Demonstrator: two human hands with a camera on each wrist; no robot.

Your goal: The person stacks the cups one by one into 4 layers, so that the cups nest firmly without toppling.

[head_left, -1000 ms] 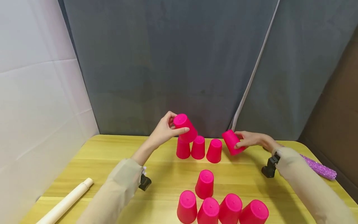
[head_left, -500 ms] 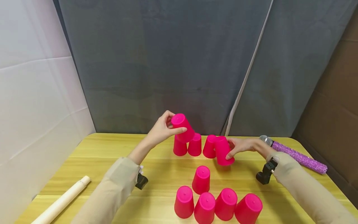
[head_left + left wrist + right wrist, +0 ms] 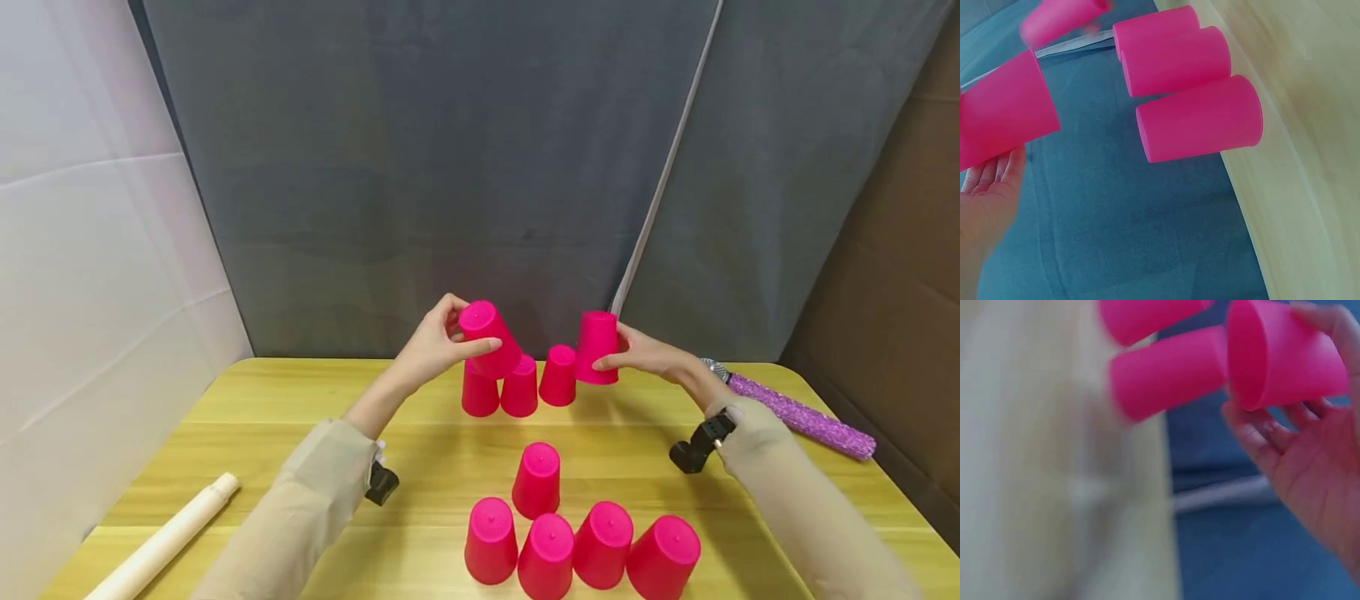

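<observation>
Two hands each hold an upturned pink cup above the desk [image 3: 300,400]: left hand [image 3: 435,346] grips a tilted cup [image 3: 491,339], right hand [image 3: 645,354] an upright cup [image 3: 597,347], over three cups in a row [image 3: 519,387].
Left wrist: tilted cup [image 3: 1004,119] against the palm [image 3: 985,206].
Right wrist: fingers [image 3: 1272,434] curl round the cup [image 3: 1285,356].

Bright pink, plain and unpatterned: the cup [image 3: 491,337] in the left hand [image 3: 435,346], the cup [image 3: 597,347] in the right hand [image 3: 645,354], the three cups [image 3: 519,387] behind the lone cup [image 3: 537,481], and the row of four [image 3: 577,550] in front of that lone cup. Yellow wood grain on the table [image 3: 300,433]. Cream rolling pin [image 3: 161,546] far left of the lone cup. Glittery purple microphone [image 3: 798,417] with silver head to its right. Beige sleeves [image 3: 315,500]. Grey curtain [image 3: 420,167] behind, white sheet [image 3: 90,250] at left.
</observation>
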